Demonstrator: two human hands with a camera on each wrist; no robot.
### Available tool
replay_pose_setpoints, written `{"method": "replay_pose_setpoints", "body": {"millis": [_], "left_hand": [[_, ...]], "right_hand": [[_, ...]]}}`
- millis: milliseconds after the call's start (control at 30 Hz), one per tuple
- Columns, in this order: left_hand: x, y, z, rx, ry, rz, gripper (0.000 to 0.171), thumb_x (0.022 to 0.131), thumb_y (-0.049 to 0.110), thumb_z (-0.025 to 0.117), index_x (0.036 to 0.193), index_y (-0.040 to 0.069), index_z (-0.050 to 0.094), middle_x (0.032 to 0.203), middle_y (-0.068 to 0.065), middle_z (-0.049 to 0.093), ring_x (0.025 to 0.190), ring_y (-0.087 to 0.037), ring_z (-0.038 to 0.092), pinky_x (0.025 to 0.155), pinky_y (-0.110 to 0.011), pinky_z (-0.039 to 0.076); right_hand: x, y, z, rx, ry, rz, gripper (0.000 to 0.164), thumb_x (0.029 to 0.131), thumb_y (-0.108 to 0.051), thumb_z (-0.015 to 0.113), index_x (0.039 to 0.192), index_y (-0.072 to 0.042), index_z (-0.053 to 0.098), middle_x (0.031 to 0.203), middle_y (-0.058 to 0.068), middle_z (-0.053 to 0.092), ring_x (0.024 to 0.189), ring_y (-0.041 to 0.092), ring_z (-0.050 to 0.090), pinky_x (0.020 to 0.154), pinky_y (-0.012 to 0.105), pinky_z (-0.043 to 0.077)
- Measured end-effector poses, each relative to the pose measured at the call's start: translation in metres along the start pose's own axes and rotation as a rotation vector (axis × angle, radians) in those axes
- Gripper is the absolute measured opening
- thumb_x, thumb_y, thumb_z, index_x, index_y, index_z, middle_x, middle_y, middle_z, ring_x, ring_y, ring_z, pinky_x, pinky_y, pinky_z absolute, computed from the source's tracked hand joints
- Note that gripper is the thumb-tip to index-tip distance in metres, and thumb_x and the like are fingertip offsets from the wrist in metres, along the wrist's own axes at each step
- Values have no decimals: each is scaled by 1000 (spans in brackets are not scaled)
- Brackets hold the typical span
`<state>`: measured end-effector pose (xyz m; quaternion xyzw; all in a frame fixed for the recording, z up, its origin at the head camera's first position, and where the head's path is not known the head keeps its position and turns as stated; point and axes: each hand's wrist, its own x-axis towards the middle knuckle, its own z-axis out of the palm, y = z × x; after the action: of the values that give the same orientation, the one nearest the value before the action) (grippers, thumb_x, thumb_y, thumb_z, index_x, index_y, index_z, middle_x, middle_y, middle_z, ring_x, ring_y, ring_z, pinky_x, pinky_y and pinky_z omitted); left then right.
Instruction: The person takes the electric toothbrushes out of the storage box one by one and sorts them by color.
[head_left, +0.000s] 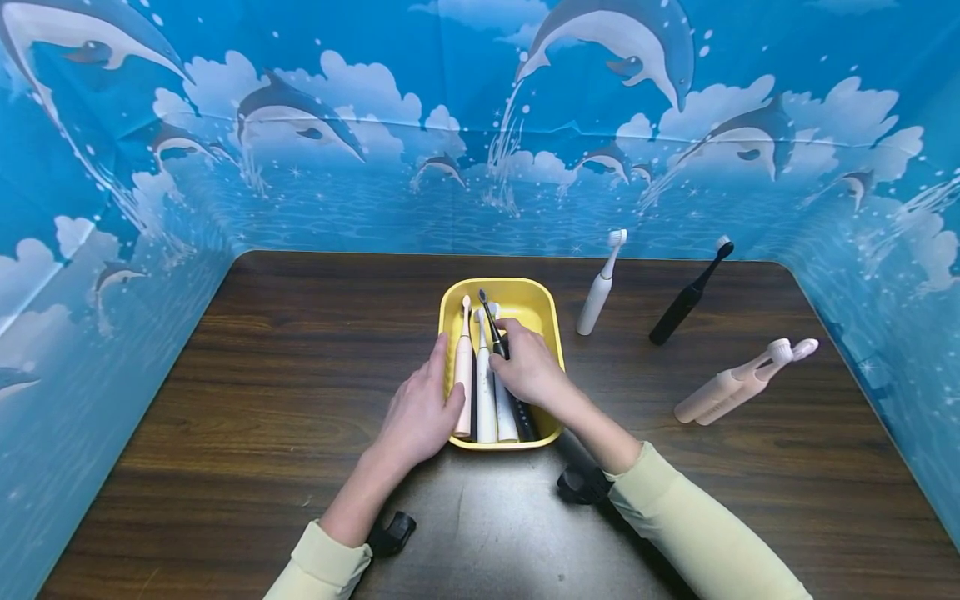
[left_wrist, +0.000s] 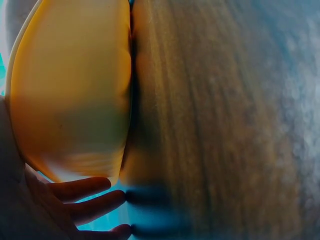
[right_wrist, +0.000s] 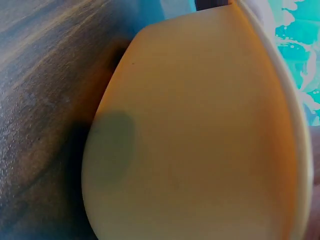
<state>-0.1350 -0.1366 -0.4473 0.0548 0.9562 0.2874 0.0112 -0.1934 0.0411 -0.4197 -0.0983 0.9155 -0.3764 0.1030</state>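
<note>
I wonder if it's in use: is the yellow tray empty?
Not empty: in the head view, toothbrushes lie inside the yellow tray, though some bare yellow shows.

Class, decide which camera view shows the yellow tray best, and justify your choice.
The head view: it shows the yellow tray nearly whole from above, with toothbrushes lying inside. Each wrist view shows only its outer wall and part of the rim, close up and cut off by the frame.
</note>
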Motion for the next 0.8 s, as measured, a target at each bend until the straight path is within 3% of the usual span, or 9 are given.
{"method": "replay_pose_setpoints", "body": {"millis": [233, 467, 800], "left_hand": [[0, 0, 0, -3, 3, 0, 76, 101, 30, 55, 164, 9, 19, 141, -29, 56, 117, -45, 61, 94, -58, 49], [0, 1, -1, 0, -6, -7, 76, 101, 31, 54, 164, 9, 18, 142, -28, 55, 117, -46, 61, 94, -58, 48], [0, 1, -1, -8, -13, -14, 77, 101, 31, 54, 165, 10, 17, 141, -29, 56, 116, -46, 61, 95, -59, 48]], "right_hand": [[-11, 0, -9, 31, -63, 11, 57, 96, -12, 66, 149, -1, 47, 131, 21, 63, 114, 30, 61, 95, 47, 52], [-28, 4, -18, 58, -137, -63, 58, 95, -9, 69, 147, 1, 48, 126, 19, 65, 95, 25, 65, 81, 41, 56], [-47, 8, -25, 127, -23, -202, 52, 94, -7, 72, 142, -1, 54, 117, 16, 70, 106, 31, 67, 88, 48, 54]]}}
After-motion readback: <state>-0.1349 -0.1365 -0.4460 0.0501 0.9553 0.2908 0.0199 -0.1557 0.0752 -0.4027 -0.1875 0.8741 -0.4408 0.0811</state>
